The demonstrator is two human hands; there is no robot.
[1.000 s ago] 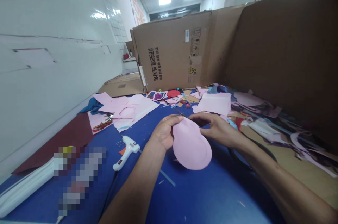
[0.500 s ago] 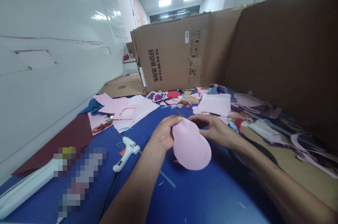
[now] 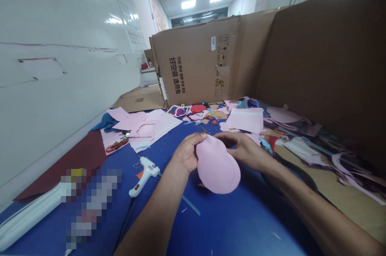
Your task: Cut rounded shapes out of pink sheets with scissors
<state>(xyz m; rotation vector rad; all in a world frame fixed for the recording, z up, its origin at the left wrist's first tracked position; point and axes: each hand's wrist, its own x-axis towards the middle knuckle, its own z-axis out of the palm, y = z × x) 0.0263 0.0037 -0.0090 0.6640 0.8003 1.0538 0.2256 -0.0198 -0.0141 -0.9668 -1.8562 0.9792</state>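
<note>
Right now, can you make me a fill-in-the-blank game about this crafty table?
1. The left hand holds a gourd-shaped cutout colored ____.
2. The white glue gun has a trigger colored ____.
3. The glue gun lies on a tabletop colored ____.
4. The cardboard box has a warning triangle colored ____.

Missing words: pink; orange; blue; yellow.

Cardboard box (image 3: pixel 197 67) printed "好空调 选月兔", smaller Chinese text (image 3: pixel 181 75), warning triangle (image 3: pixel 220 82), handling symbols (image 3: pixel 223 48)
</note>
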